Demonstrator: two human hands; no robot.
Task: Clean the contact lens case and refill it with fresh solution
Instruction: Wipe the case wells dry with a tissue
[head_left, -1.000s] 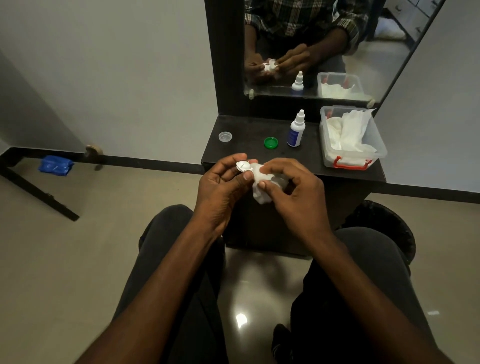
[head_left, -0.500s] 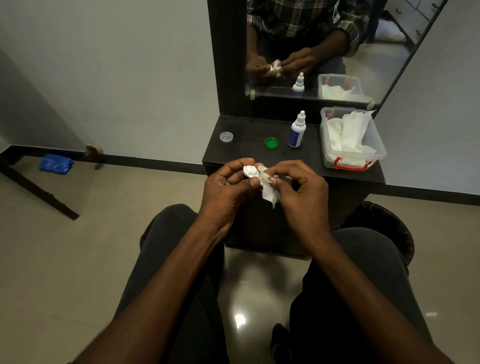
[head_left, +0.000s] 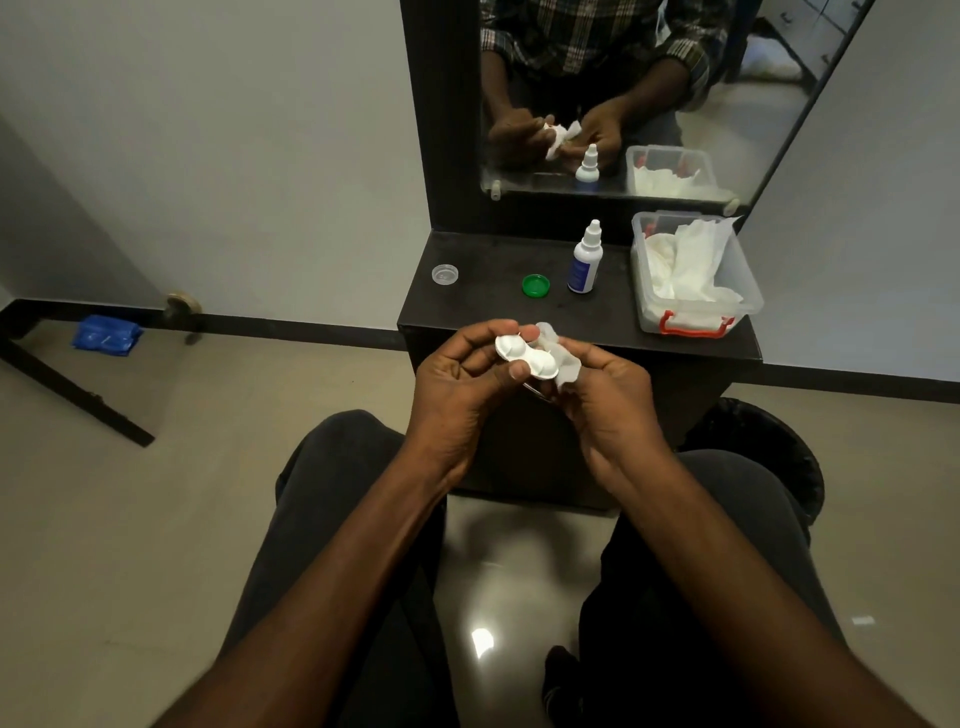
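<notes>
Two white domed wells on lens case (head_left: 525, 356) | left hand (head_left: 457, 384) fingers pinch it | right hand (head_left: 605, 395) fingers grip tissue (head_left: 563, 358)

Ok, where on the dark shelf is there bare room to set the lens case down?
The widest bare patch on the shelf lies between the clear cap and the green cap. The front strip below the solution bottle is bare too. The right end is crowded by the tissue box.

Cap (head_left: 535, 285) between lid (head_left: 445, 273) and bottle (head_left: 586, 260)
</notes>
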